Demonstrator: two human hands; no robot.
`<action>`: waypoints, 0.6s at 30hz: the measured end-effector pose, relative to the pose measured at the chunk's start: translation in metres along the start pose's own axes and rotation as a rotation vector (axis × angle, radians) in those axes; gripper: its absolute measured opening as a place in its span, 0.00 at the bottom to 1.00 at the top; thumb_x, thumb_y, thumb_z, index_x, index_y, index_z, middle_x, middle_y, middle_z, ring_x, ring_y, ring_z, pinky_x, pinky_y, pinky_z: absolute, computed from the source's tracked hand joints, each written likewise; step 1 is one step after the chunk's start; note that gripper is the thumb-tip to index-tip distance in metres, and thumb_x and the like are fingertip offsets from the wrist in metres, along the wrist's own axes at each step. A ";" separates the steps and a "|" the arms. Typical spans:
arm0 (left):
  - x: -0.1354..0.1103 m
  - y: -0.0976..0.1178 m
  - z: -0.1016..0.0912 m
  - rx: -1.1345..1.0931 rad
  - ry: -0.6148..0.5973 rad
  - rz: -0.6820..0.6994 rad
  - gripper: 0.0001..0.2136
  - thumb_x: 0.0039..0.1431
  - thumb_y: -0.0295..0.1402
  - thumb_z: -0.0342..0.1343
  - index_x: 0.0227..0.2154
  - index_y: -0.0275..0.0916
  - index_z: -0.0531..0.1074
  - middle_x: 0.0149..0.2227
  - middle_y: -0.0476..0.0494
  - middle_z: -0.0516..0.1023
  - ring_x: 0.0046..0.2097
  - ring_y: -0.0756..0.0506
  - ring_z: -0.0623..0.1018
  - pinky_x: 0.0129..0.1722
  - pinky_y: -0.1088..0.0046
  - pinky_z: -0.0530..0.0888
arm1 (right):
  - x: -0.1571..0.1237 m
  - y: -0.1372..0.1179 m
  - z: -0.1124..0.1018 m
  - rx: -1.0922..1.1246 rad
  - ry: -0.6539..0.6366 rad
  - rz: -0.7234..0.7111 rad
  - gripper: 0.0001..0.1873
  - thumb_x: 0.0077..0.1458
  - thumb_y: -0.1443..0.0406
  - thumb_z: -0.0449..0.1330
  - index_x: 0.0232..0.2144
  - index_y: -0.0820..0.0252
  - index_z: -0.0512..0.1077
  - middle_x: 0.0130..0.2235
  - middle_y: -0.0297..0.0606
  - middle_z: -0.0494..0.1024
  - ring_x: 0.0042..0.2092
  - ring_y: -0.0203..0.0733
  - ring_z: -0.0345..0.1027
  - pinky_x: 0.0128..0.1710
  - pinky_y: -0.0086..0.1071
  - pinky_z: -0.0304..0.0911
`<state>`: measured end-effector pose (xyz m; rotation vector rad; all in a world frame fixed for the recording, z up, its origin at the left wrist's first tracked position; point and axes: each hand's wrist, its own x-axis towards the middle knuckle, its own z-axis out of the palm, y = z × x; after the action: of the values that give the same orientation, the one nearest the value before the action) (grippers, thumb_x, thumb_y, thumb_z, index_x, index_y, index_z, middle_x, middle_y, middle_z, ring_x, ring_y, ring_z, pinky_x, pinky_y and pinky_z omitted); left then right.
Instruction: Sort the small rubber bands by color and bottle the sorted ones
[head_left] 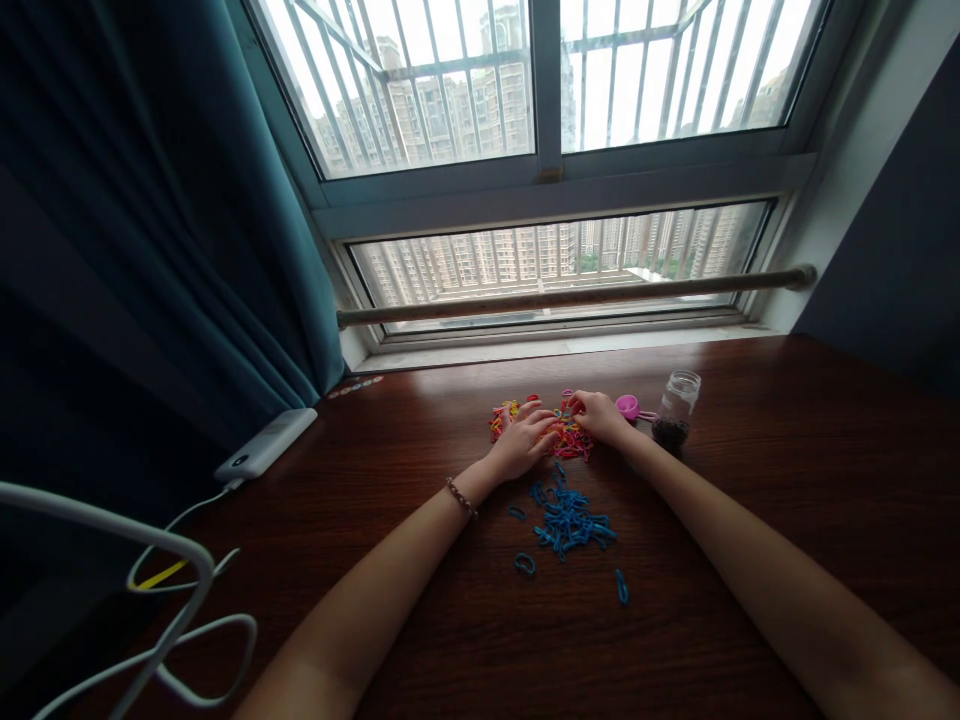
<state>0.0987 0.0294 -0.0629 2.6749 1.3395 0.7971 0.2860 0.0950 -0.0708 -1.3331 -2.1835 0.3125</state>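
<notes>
Both of my arms reach forward over a dark wooden table. My left hand rests on a heap of mixed red, orange, yellow and pink plastic links, its fingers curled into the pile. From the other side, my right hand sits on the same heap with its fingers bent down into the links. Whether either hand grips a link is hidden. A separate pile of blue links lies nearer to me, between my forearms, with a few stray blue links around it. My left wrist wears a beaded bracelet.
A small glass jar with dark contents stands right of the hands, a pink lid beside it. A white power bank with cables lies at the left edge by a teal curtain. A barred window runs along the far side.
</notes>
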 end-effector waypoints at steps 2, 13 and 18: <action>0.001 -0.002 0.000 -0.015 0.096 -0.019 0.11 0.59 0.37 0.45 0.40 0.43 0.70 0.44 0.45 0.72 0.53 0.42 0.63 0.55 0.53 0.51 | 0.000 -0.001 0.000 0.021 0.047 -0.027 0.12 0.42 0.74 0.55 0.31 0.61 0.72 0.31 0.37 0.77 0.32 0.37 0.69 0.34 0.27 0.61; 0.000 -0.007 -0.003 -0.119 0.266 0.037 0.05 0.54 0.32 0.53 0.32 0.40 0.72 0.33 0.46 0.76 0.38 0.46 0.73 0.41 0.67 0.68 | 0.002 -0.022 -0.027 0.532 0.134 0.111 0.08 0.40 0.69 0.60 0.28 0.62 0.74 0.28 0.38 0.77 0.29 0.38 0.70 0.29 0.29 0.65; -0.002 -0.005 -0.001 -0.150 0.274 0.060 0.04 0.54 0.31 0.53 0.29 0.39 0.73 0.31 0.46 0.76 0.36 0.47 0.73 0.41 0.68 0.68 | -0.019 -0.051 -0.045 0.936 0.032 0.145 0.11 0.41 0.64 0.62 0.30 0.65 0.75 0.27 0.38 0.77 0.30 0.36 0.70 0.30 0.28 0.65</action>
<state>0.0937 0.0311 -0.0645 2.5711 1.1952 1.2557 0.2796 0.0500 -0.0168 -0.9168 -1.5461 1.1783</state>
